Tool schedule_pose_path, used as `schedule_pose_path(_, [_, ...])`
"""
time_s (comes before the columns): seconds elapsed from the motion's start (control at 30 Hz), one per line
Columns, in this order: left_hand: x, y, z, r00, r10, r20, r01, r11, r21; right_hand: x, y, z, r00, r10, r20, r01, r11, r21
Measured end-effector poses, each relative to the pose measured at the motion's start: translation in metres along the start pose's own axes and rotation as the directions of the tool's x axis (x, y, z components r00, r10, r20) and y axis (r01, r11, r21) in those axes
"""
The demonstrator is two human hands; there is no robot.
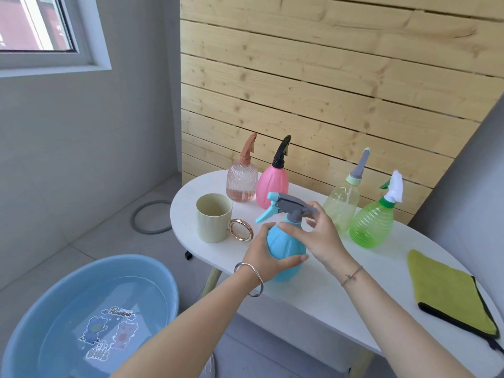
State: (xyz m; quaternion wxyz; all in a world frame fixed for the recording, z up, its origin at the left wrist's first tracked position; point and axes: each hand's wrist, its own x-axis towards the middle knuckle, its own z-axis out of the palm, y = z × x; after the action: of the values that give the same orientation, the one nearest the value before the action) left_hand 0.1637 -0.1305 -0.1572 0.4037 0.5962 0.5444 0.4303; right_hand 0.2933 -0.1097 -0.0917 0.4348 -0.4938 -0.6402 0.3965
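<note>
On the floor a blue basin (pixel 163 271) holds clear water over a cartoon sticker on its bottom; on the white table (pixel 341 285) a cream cup (pixel 214 219) with a gold ring handle stands open, and it looks empty, though a thin layer of liquid cannot be ruled out from this angle. Behind the cup, a clear ribbed bottle (pixel 242 184) has pinkish liquid in its lower part; touching or just beside it is a solid pink bottle (pixel 272 186) with a black sprayer, its contents hidden. Further right stand a pale yellow bottle (pixel 341 205) and a green bottle (pixel 372 226), both see-through.

The blue spray bottle (pixel 286 248) stands upright near the table's front edge, between the cup and the green bottle; its body is opaque, rounded and ribbed, with a grey spray head, a light blue trigger and a nozzle pointing left. The left hand (pixel 266 255) wraps its body; the right hand (pixel 319 236) curls its thumb and fingers round the grey collar and head. A green cloth (pixel 450 290) lies folded to the right.
</note>
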Motion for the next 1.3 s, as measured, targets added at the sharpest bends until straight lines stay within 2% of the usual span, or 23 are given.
schedule_pose_path(0.07, [0.001,-0.001,0.0,1.0,-0.006,0.002,0.006,1.0,-0.011,-0.001,0.002,-0.006,0.991,0.018,0.133,-0.032,0.994,0.104])
schedule_pose_path(0.13, [0.001,-0.001,0.0,1.0,-0.008,-0.003,0.008,1.0,-0.02,-0.001,0.002,-0.009,0.984,0.025,0.178,-0.059,0.98,0.188])
schedule_pose_path(0.2, [0.001,-0.001,0.001,1.0,-0.006,0.0,0.006,1.0,-0.026,-0.001,0.002,-0.008,0.995,-0.003,0.101,-0.013,0.987,0.161])
schedule_pose_path(0.3, [-0.001,-0.001,0.001,1.0,0.011,-0.007,-0.012,0.999,-0.044,0.0,0.002,0.004,0.991,-0.097,-0.096,0.089,0.993,-0.081])
schedule_pose_path(0.37, [-0.001,0.0,0.002,1.0,0.015,-0.004,-0.015,0.999,-0.047,0.002,0.002,0.011,0.984,-0.12,-0.129,0.099,0.982,-0.162])
schedule_pose_path(0.43, [0.0,0.0,0.001,1.0,0.001,0.003,-0.001,0.999,-0.038,0.005,-0.001,0.007,0.995,-0.081,-0.061,0.071,0.987,-0.144])
schedule_pose_path(0.53, [0.001,0.0,0.001,1.0,-0.012,-0.012,0.011,0.999,-0.035,0.006,-0.002,-0.011,0.99,-0.008,0.143,0.007,1.0,0.006])
schedule_pose_path(0.6, [0.001,-0.002,0.001,1.0,-0.013,-0.015,0.013,0.999,-0.036,0.004,-0.001,-0.017,0.983,0.005,0.183,-0.022,0.995,0.093])
schedule_pose_path(0.77, [0.001,-0.002,0.003,1.0,-0.004,-0.022,0.003,1.0,-0.031,-0.001,0.001,-0.005,0.999,-0.041,-0.016,0.042,0.992,0.118])
schedule_pose_path(0.87, [0.002,-0.003,-0.002,0.999,-0.025,0.039,0.026,0.999,-0.024,-0.002,0.003,-0.001,0.994,-0.046,-0.098,0.055,0.994,0.093])
schedule_pose_path(1.07, [0.021,-0.004,-0.024,0.979,0.013,0.202,-0.037,0.992,0.119,0.0,0.002,-0.009,0.999,-0.05,-0.014,0.051,0.996,0.072])
schedule_pose_path(1.13, [0.026,0.002,-0.022,0.982,0.004,0.187,-0.037,0.984,0.176,0.001,0.004,-0.007,0.997,-0.054,-0.052,0.056,0.997,0.051])
schedule_pose_path(1.23, [0.021,0.01,-0.004,0.998,0.036,0.056,-0.05,0.957,0.286,-0.002,0.007,-0.005,0.991,-0.041,-0.126,0.046,0.998,0.037])
schedule_pose_path(1.3, [0.016,0.014,0.0,0.997,0.044,0.057,-0.061,0.942,0.331,-0.005,0.008,-0.009,0.991,-0.038,-0.129,0.044,0.998,0.043])
